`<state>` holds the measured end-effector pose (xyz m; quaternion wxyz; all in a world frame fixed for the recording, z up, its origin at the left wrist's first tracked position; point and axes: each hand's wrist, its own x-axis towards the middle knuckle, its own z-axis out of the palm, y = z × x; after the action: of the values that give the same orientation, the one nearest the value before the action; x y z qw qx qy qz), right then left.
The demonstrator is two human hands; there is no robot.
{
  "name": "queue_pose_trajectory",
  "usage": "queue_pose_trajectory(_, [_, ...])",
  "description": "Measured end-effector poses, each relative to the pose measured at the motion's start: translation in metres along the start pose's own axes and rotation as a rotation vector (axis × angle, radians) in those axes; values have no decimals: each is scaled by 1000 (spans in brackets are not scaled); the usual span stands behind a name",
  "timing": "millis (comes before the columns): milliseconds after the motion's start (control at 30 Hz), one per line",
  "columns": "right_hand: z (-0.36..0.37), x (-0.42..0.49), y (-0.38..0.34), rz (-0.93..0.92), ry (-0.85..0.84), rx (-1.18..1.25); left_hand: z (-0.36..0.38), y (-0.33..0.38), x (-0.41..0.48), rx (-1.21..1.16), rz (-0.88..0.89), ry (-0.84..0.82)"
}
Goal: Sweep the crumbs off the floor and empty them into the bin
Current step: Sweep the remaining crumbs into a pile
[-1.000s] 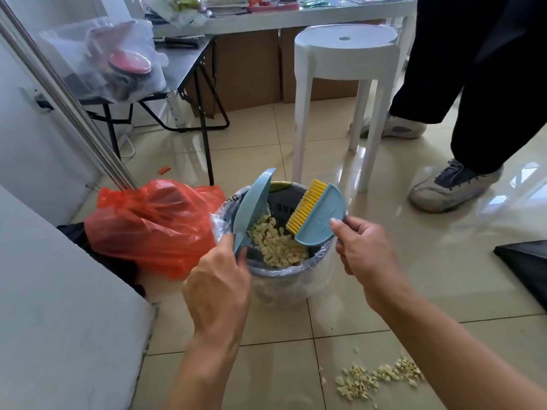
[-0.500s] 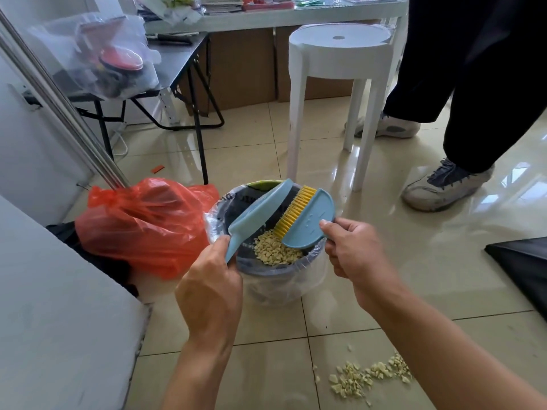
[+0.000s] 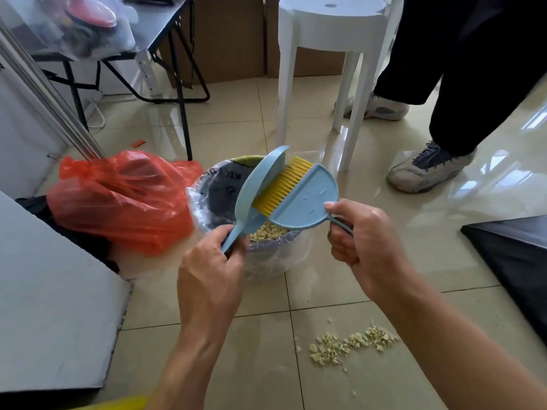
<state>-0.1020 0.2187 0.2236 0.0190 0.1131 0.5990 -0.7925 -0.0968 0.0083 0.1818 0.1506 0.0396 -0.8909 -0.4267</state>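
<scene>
My left hand (image 3: 211, 279) grips the handle of a light blue dustpan (image 3: 259, 187), tilted up on edge over the bin (image 3: 207, 190). My right hand (image 3: 361, 247) holds a light blue hand brush (image 3: 305, 199) by its thin handle, its yellow bristles pressed against the dustpan's inner face. The bin is a small dark pail lined with clear plastic, with pale crumbs inside (image 3: 268, 232). A pile of pale crumbs (image 3: 349, 343) lies on the tiled floor below my right forearm.
An orange plastic bag (image 3: 121, 199) sits left of the bin. A white stool (image 3: 331, 54) stands behind it, next to a standing person's dark trousers and sneakers (image 3: 429, 170). A grey panel (image 3: 50, 291) lies at left, a black sheet (image 3: 515, 255) at right, a folding table (image 3: 154, 31) behind.
The dustpan has swung from pointing down into the bin to a raised tilt. The brush has come up against it. Both hands have lifted and drawn nearer the camera.
</scene>
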Motion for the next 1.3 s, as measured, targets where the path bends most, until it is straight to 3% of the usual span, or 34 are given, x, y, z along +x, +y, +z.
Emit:
queue_pose_trajectory(133, [-58, -24, 26, 40, 122, 71, -8, -3, -43, -104, -64, -47])
queue_pose_trajectory(233, [-103, -49, 79, 237, 244, -24, -15, -17, -74, -185, -104, -87])
queue_pose_trajectory(300, [-117, -69, 125, 398, 218, -235, -22, -32, -88, -267, -149, -105])
queue_pose_trajectory(400, [-106, -86, 175, 552, 41, -538, -33, -63, -105, -419, -278, -124])
queue_pose_trajectory(567, [-68, -73, 200, 390, -43, -954, -33, -105, -132, -464, -372, -181])
queue_pose_trajectory(767, [-120, -55, 174, 415, 142, -1162, -18, -123, -143, -448, -370, -231])
queue_pose_trajectory(933, [-178, -77, 152, 500, 234, -1179, -12, -125, -137, -410, -347, -286])
queue_pose_trajectory(1067, [-195, -92, 138, 574, 258, -1024, -13, -127, -137, -401, -345, -328])
queue_pose_trajectory(1167, [-202, -93, 125, 519, 286, -954, -13, -127, -143, -387, -337, -353])
queue_pose_trajectory(1300, [-209, -81, 96, 295, 388, -1168, -11, -130, -153, -376, -390, -388])
